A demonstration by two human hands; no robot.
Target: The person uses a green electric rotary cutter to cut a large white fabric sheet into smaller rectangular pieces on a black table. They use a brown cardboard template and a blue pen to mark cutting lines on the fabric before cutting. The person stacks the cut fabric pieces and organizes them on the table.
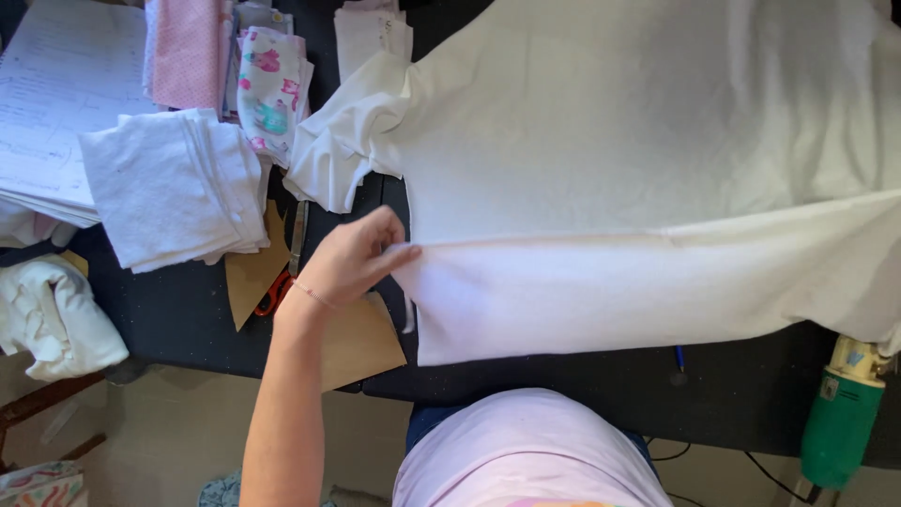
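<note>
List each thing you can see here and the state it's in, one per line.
Left hand: pinching the folded edge of the fabric.
Large white fabric sheet: spread flat, near edge folded over.
Stack of white cloths: folded, piled.
Patterned pink cloths: folded, stacked.
Orange-handled scissors: lying mostly hidden; open or closed unclear.
Right hand: out of view.

Big fabric sheet [638,160] is plain white/cream, no print; folded stack [178,188] beside it also plain white, tabletop [178,310] under both is black. Upper left: one folded cloth [188,47] pink with fine white dots, another [270,89] white with pink and teal cartoon print; paper pieces [357,343] tan-brown, scissor handles [274,293] orange-red. Lower right tool [840,427] green body with cream top; person's shirt [530,451] pale lilac.
</note>
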